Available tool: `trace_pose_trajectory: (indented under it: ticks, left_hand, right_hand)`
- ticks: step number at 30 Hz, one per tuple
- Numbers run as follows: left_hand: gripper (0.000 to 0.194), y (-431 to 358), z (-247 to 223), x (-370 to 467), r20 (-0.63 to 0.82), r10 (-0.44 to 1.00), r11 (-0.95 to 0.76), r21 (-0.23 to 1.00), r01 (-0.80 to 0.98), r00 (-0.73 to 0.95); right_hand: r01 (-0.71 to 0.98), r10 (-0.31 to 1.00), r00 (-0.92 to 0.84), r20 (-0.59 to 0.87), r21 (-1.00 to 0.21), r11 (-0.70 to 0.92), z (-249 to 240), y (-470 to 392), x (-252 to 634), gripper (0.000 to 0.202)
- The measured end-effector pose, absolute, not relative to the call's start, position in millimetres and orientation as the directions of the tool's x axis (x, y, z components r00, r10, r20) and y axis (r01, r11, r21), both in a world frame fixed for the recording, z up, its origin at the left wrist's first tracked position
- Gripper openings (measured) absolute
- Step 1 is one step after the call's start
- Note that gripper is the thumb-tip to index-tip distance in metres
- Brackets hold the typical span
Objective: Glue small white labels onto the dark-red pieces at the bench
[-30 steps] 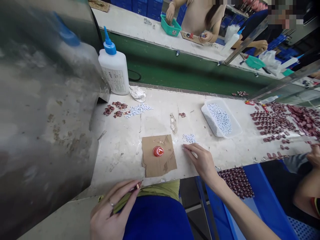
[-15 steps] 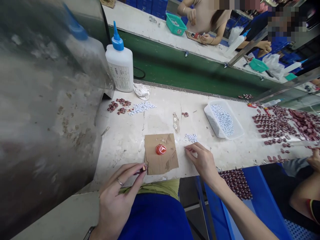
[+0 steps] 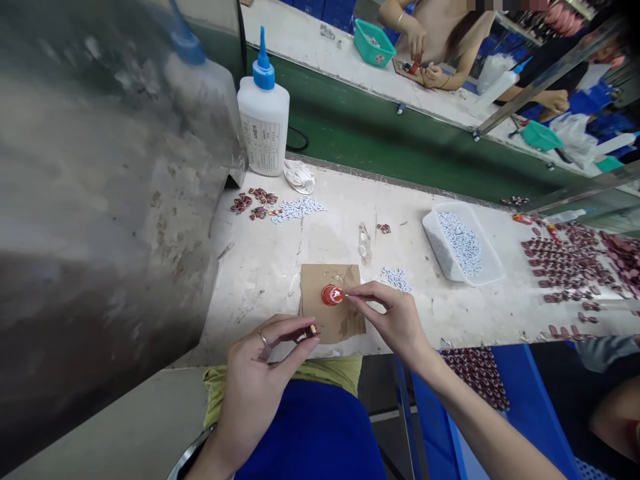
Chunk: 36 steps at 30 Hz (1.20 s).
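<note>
A wide, scuffed white tabletop (image 3: 260,267) is seen running from a grey metal wall on the left to a spread of dark red small parts (image 3: 565,267) on the right. At its far edge a white plastic glue bottle with a blue nozzle (image 3: 263,113) is stood upright, and a crumpled white rag (image 3: 299,177) is laid just beside it. A shallow translucent plastic tray (image 3: 487,263) filled with tiny white pieces is set right of centre. A torn brown cardboard square (image 3: 315,313) is laid near the front edge, and a small round red blob with a white streak (image 3: 331,295) is seen on its middle. Loose heaps of little white pieces (image 3: 297,209) and dark red pieces (image 3: 253,200) are scattered near the bottle, and a smaller white cluster (image 3: 396,278) lies just right of the cardboard. The left hand (image 3: 260,380) is closed in a pinch on a small dark red part with a pale end (image 3: 306,333), held over the cardboard's front left corner. The right hand (image 3: 395,320) is pinched around a tiny white piece (image 3: 346,294), whose tip is brought against the red blob.
</note>
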<state>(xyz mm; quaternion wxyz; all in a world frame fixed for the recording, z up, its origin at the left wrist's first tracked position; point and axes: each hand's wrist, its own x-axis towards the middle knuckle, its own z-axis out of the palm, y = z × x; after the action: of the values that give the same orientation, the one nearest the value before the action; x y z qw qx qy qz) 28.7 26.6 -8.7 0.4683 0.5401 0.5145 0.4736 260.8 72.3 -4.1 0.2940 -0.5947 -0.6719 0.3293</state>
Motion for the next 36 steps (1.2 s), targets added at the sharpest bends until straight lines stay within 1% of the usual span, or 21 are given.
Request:
trace_pose_trajectory:
  ticks: [3,7,13,17,20,22,25,27,31,36]
  left_hand:
    - [0.013,27.3,-7.8,30.5,-0.017,1.000,0.016,0.998,0.065,0.013]
    - [0.015,28.1,-7.8,30.9,-0.058,0.998,0.059,0.997,0.057,-0.010]
    - [0.014,28.8,-9.9,31.7,-0.087,0.996,0.088,0.995,0.052,-0.009]
    - [0.014,30.1,-9.1,33.7,-0.061,0.998,0.061,0.996,0.063,-0.010]
    - [0.015,30.6,-6.1,35.5,-0.012,1.000,0.010,0.996,0.084,0.018]
    - [0.018,29.7,-3.2,36.2,0.018,0.999,-0.022,0.994,0.103,0.038]
    - [0.023,26.9,0.9,36.2,0.044,0.999,-0.047,0.989,0.137,0.024]
    - [0.023,25.2,2.8,35.6,0.057,0.998,-0.059,0.986,0.154,0.015]
    - [0.024,24.6,4.5,35.9,0.113,0.993,-0.116,0.976,0.185,0.025]
    - [0.026,24.3,4.1,37.4,0.104,0.993,-0.112,0.975,0.193,0.046]
  right_hand:
    - [0.627,0.986,-0.155,0.055,-0.767,0.141,-4.2,72.7,258.1,0.009]
    - [0.652,0.977,-0.188,0.101,-0.731,0.201,-3.2,72.7,257.3,0.013]
    - [0.656,0.971,-0.209,0.112,-0.721,0.224,-5.7,71.1,256.4,0.015]
    - [0.631,0.976,-0.188,0.111,-0.748,0.206,-3.0,68.8,255.4,0.015]
    - [0.570,0.982,-0.146,0.120,-0.801,0.183,8.0,64.8,251.3,0.014]
    - [0.495,0.985,-0.137,0.104,-0.854,0.159,19.3,60.8,246.3,0.014]
    - [0.363,0.983,-0.171,0.063,-0.924,0.123,37.4,54.4,237.0,0.016]
    - [0.299,0.978,-0.202,0.051,-0.948,0.111,46.6,51.1,231.4,0.017]
    - [0.253,0.972,-0.230,0.040,-0.962,0.099,53.1,48.4,225.4,0.018]
    - [0.246,0.969,-0.242,0.041,-0.964,0.103,50.2,49.1,225.4,0.017]
